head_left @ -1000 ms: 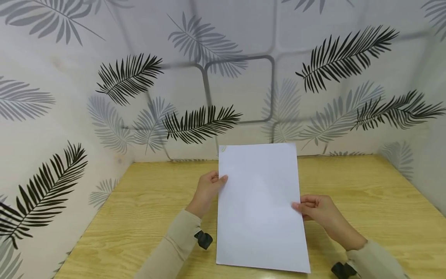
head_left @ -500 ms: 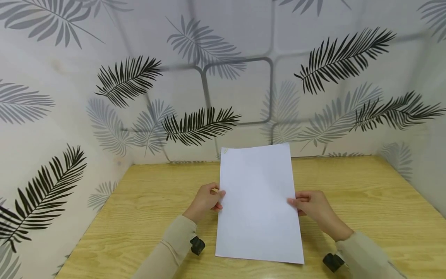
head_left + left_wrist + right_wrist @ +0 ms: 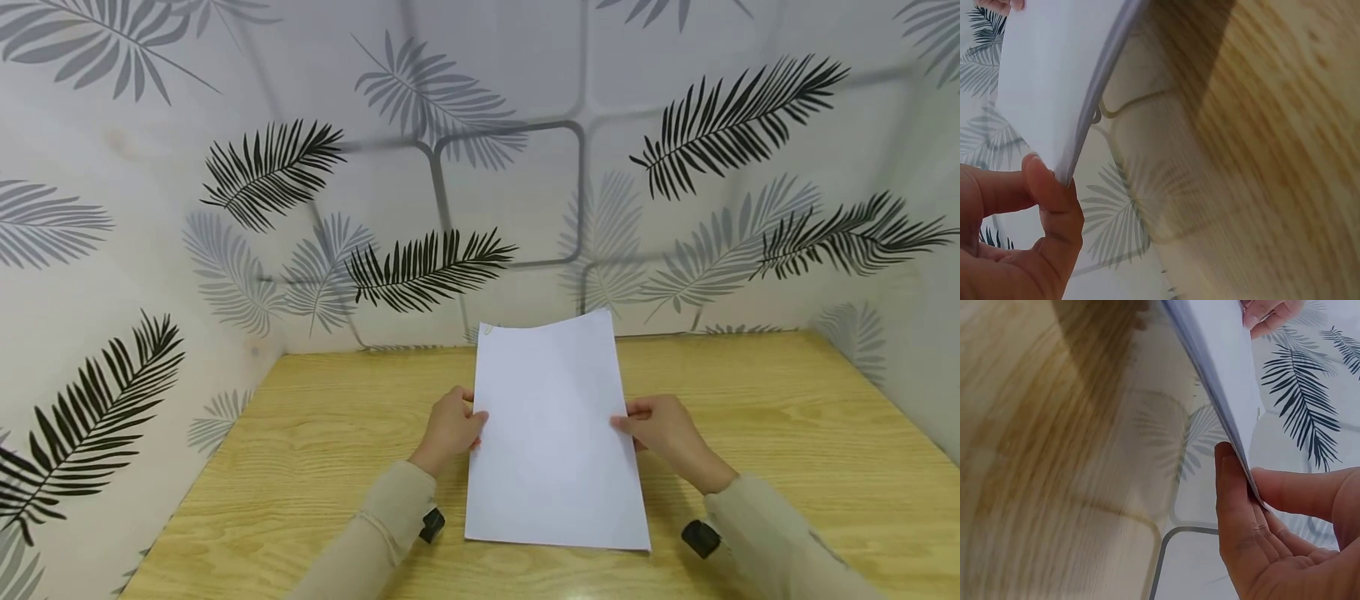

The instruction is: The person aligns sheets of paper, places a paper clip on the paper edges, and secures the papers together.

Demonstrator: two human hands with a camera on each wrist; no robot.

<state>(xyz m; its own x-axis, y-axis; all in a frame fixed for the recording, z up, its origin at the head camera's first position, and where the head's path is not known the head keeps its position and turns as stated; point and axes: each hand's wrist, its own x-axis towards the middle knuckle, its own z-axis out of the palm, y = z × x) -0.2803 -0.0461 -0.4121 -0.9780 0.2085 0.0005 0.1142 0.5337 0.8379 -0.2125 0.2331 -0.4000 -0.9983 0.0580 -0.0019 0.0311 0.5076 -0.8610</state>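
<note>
A thin stack of white paper sheets (image 3: 555, 442) is held up over the table, its face blank. A small paper clip (image 3: 487, 330) sits at its top left corner. My left hand (image 3: 452, 425) pinches the left edge between thumb and fingers. On the opposite side, my right hand (image 3: 667, 429) grips the right edge, thumb in front and fingers behind. The right wrist view shows the layered edge of the sheets (image 3: 1213, 381) running down into my right hand's pinch. The top edge sags slightly between the corners.
Beneath the paper is a wood-grain table (image 3: 315, 450). A pale wall covering with leaf prints (image 3: 435, 275) stands along its back and sides. A small black device (image 3: 701, 538) is worn at the right wrist, with a similar one (image 3: 432, 525) at the left.
The stack's lower edge has risen and its right side has shifted left. My right hand has moved left and slightly up with it. My left hand now holds lower along the edge than one second ago.
</note>
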